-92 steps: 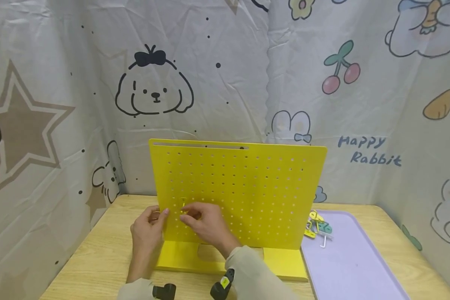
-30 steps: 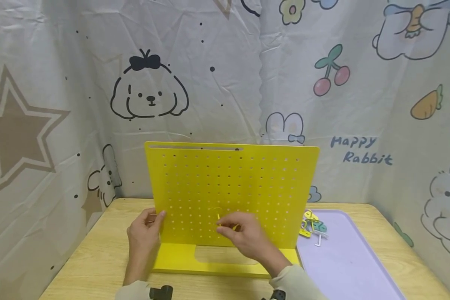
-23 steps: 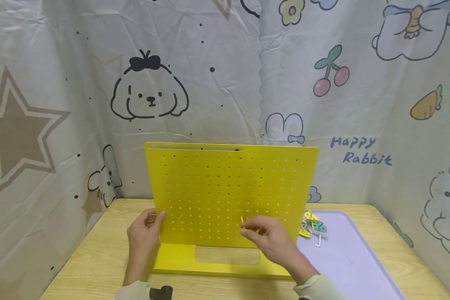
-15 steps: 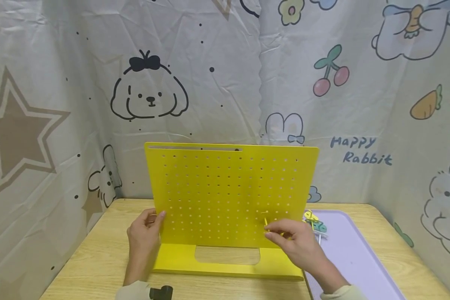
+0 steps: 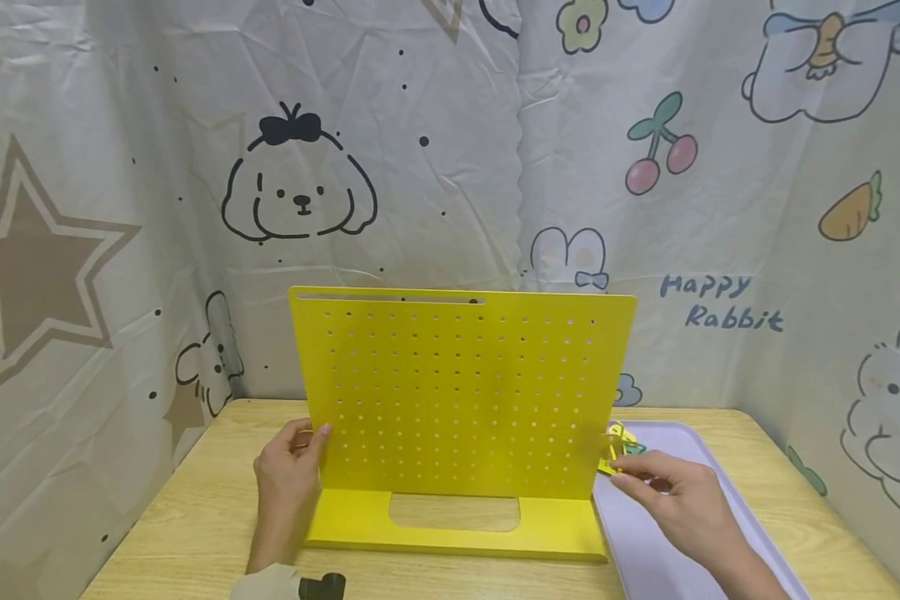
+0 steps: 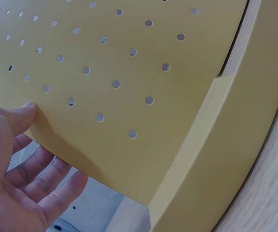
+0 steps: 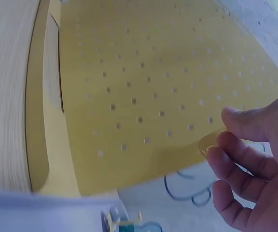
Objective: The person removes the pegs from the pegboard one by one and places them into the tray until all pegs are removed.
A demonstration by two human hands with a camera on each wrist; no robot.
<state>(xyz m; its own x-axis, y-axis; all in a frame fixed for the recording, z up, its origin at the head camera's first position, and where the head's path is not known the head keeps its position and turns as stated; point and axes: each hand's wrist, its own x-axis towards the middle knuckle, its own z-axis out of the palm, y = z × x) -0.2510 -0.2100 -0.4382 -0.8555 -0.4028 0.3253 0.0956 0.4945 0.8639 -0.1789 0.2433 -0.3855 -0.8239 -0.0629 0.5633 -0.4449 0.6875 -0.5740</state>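
Note:
A yellow pegboard (image 5: 457, 392) stands upright on its yellow base, with rows of small holes. My left hand (image 5: 288, 479) holds its left edge; the left wrist view shows the thumb (image 6: 20, 118) on the front face and the other fingers around the edge. Off the board's right edge, over the tray, my right hand (image 5: 682, 500) pinches a small yellow hook (image 5: 613, 454) between thumb and fingertips. In the right wrist view the yellow hook (image 7: 206, 145) is partly hidden by the fingers.
A lilac tray (image 5: 645, 567) lies to the right of the board, bearing several yellow and green hooks (image 5: 621, 433) near its back left corner, partly behind my right hand. The wooden table (image 5: 172, 517) carries everything. A printed curtain (image 5: 450, 167) hangs behind.
My right hand, with the yellow hook, has moved away from the left part of the board, rightward across its front, to over the tray. The left hand has stayed on the edge.

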